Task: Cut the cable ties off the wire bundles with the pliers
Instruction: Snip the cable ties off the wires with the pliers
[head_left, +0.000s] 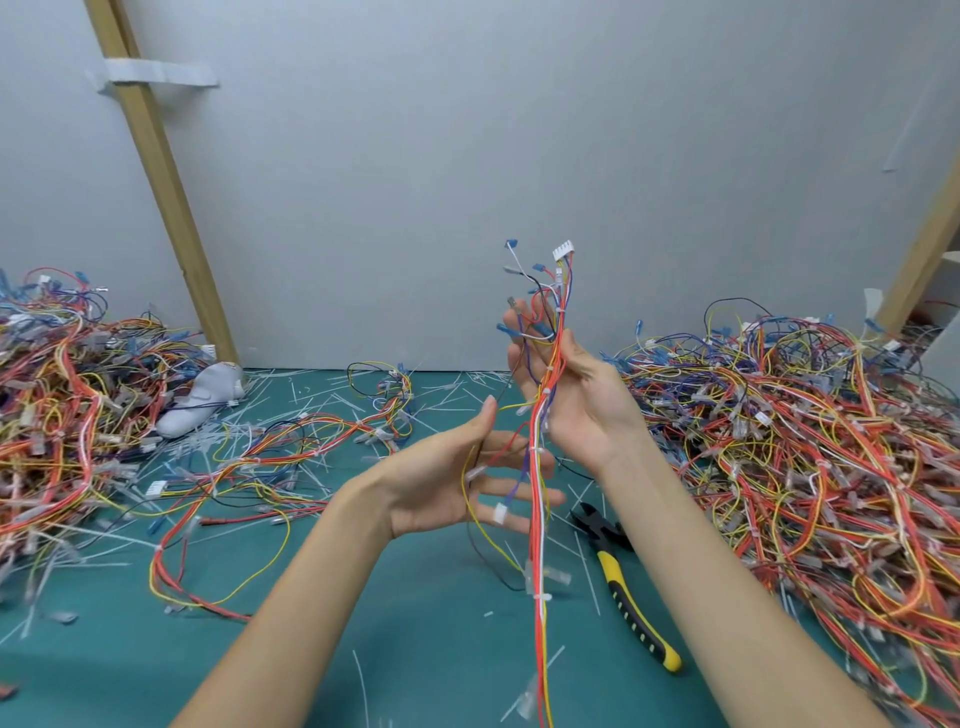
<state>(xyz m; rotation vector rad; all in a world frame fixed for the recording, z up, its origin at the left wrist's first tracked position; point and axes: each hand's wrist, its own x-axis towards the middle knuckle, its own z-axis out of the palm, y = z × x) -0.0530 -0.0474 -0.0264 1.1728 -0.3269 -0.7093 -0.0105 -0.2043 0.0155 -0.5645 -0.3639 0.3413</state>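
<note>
The right hand (571, 395) is raised above the table, palm toward the camera, its fingers curled around a wire bundle (540, 467) that it grips near the upper end. The bundle stands almost upright: its top fans into loose leads with blue terminals and a white connector (562, 250), and its long tail of red, orange, yellow and white wires drops past the bottom edge of the view. Small white cable ties (540, 596) still ring the bundle at several points along its length.

The left hand (441, 483) is lower and just beside the bundle, open, with the fingers spread and the thumb up; a few thin side wires drape across its fingers, but it closes on nothing.

The pliers (623, 582), with black jaws and yellow-and-black handles, lie untouched on the green table (415, 649), below the right forearm. Cut white tie scraps (322, 400) are strewn over the table. A large heap of wires (805, 441) fills the right side, another heap (62, 405) the left, and one looser bundle (270, 457) lies between the left heap and the hands.
</note>
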